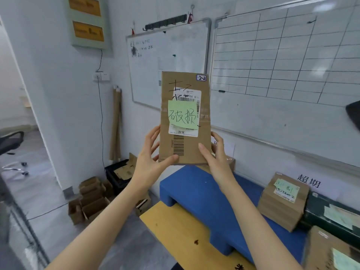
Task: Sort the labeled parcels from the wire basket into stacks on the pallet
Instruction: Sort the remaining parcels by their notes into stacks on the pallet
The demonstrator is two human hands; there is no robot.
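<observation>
Both hands grip a flat brown cardboard parcel (185, 117) upright at frame centre. The left hand (150, 152) pinches its lower left corner. The right hand (215, 152) clasps the lower right edge.

Parcel (185, 82), front face:
- green sticky note (182, 114), handwritten "破损"
- corner sticker (201, 77), handwritten "2-2"
- white shipping label (184, 131), printed "淘宝"; its barcode digits are too blurred to read

Paper sign (309, 181) on the wall at right: "超期".
</observation>
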